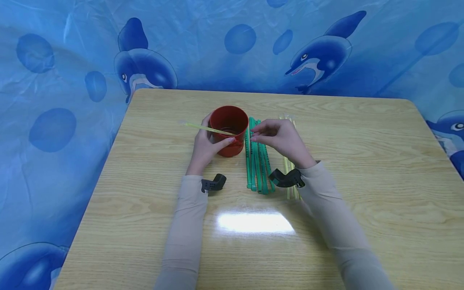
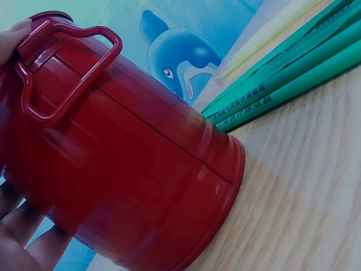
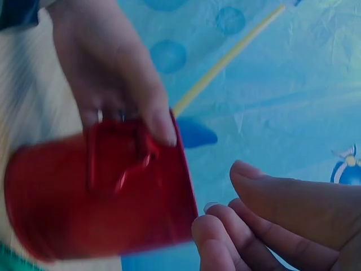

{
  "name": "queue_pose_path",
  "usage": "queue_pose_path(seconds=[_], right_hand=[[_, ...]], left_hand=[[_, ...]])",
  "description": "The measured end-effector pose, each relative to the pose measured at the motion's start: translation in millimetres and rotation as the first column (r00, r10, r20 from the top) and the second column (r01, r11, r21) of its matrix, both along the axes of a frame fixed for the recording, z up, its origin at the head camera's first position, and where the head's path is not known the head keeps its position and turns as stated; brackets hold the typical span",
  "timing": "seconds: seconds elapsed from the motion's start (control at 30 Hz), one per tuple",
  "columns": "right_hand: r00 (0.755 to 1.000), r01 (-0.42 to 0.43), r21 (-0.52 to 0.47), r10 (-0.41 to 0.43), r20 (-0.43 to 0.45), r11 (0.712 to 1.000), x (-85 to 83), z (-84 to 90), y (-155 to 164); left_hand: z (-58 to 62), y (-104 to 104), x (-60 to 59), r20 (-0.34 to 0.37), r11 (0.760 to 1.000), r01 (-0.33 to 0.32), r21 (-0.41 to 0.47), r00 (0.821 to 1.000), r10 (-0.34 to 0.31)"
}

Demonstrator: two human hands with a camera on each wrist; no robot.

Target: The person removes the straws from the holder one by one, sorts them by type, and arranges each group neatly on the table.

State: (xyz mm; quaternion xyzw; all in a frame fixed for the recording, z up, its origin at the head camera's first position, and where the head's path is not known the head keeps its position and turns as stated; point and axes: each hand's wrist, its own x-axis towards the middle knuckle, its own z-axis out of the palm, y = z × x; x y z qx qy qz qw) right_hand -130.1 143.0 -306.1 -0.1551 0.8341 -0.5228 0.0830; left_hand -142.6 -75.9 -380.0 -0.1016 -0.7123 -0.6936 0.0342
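My left hand (image 1: 204,148) grips a red metal bucket (image 1: 229,150), its thumb over the rim near a small loop handle (image 2: 84,84) and its fingers around the side. A wrapped yellow straw (image 1: 204,128) leans in the bucket, its upper end sticking out past the rim to the left. To the right of the bucket hovers my right hand (image 1: 280,139), fingers loosely bent, thumb apart from them, nothing held. Beneath and beside it lie several green wrapped sticks (image 1: 254,173), side by side. The straw's lower end is partly hidden inside the bucket.
Several more yellow straws (image 1: 294,194) lie right of the green sticks, partly under my right forearm. Everything rests on a light wooden table (image 1: 127,193). A blue dolphin-print sheet (image 1: 203,48) hangs behind the table and along its left side.
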Motion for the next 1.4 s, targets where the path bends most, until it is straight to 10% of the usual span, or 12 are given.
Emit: queue_pose_path(seconds=[0.5,1.13,1.4], right_hand=[[0.994,-0.100,-0.146,0.094,-0.048,0.984,-8.3,7.0,-61],[0.935,-0.053,0.068,0.073,-0.348,0.996,-14.3,0.3,-88],[0.932,-0.048,-0.024,0.036,-0.361,0.999,-15.3,3.7,-85]], left_hand=[[0.8,-3,1.3,0.012,0.992,-0.013,-0.125,1.000,0.015],[0.7,-4,-0.6,0.064,0.988,-0.021,-0.154,0.997,0.031],[1.7,-3,-0.3,0.043,0.993,-0.014,-0.119,0.999,0.019]])
